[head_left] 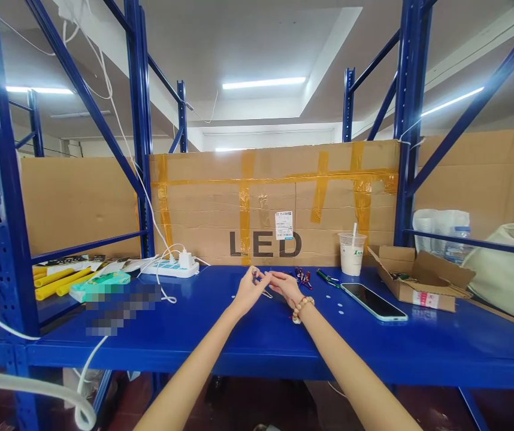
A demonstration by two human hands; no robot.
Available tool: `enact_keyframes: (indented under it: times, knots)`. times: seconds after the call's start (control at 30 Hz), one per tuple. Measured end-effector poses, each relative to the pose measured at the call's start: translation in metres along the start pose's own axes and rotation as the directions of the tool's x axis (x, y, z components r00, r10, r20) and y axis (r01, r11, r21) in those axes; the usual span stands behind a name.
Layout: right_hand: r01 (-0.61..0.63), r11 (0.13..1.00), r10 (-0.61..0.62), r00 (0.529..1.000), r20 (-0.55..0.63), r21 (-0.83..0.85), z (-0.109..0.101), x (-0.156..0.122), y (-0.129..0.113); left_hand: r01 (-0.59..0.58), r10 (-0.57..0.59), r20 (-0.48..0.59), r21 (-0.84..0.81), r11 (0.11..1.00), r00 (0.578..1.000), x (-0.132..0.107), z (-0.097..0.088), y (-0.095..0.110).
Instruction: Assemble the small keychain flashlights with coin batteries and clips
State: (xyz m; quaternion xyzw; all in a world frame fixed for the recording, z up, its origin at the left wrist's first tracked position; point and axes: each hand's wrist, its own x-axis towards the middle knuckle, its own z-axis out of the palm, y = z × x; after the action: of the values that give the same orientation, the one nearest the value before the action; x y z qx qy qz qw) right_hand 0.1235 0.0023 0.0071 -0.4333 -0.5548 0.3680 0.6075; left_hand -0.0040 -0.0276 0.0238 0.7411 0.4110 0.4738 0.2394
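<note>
My left hand [248,291] and my right hand [286,287] meet fingertip to fingertip just above the blue shelf top [221,341]. The left fingers are bent in a pinch, with a small dark bit showing among them; its kind is too small to tell. Below the fingers a thin pale loop [267,294] shows, and I cannot tell whether it is held. My right fingers are pressed together at the left fingertips, hiding what is between them. Beyond the right hand lie small shiny red and dark pieces [303,278] and a slim green-handled tool [327,278].
A phone [374,301], a lidded drink cup with straw [351,254] and an opened cardboard box [423,281] stand right. At left are a power strip [174,268] with cables and yellow tubes [63,284]. Blue posts [138,131] and a cardboard wall [203,209] bound the shelf.
</note>
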Motion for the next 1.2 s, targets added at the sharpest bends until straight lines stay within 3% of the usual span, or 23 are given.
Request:
enact_keyframes:
  times: [0.2,0.5,0.73,1.2]
  knots:
    - [-0.125,0.99,0.12,0.991,0.061,0.071,-0.006,0.008,-0.002,0.041,-0.048,0.075,0.083,0.996,0.996,0.002,-0.002,-0.028]
    - [-0.162,0.981,0.136,0.968,0.211,0.107,-0.006,0.0,-0.007,-0.086,0.07,0.166,0.091,0.992,0.984,0.001,-0.01,-0.039]
    - [-0.05,0.995,0.032,0.978,0.205,0.083,-0.008,0.004,0.001,-0.156,0.132,0.182,0.123,0.98,0.974,0.004,-0.01,-0.04]
    - [0.151,0.986,-0.123,0.947,0.297,-0.071,-0.007,0.001,0.004,-0.145,0.096,0.185,0.276,0.95,0.978,-0.008,-0.009,-0.041]
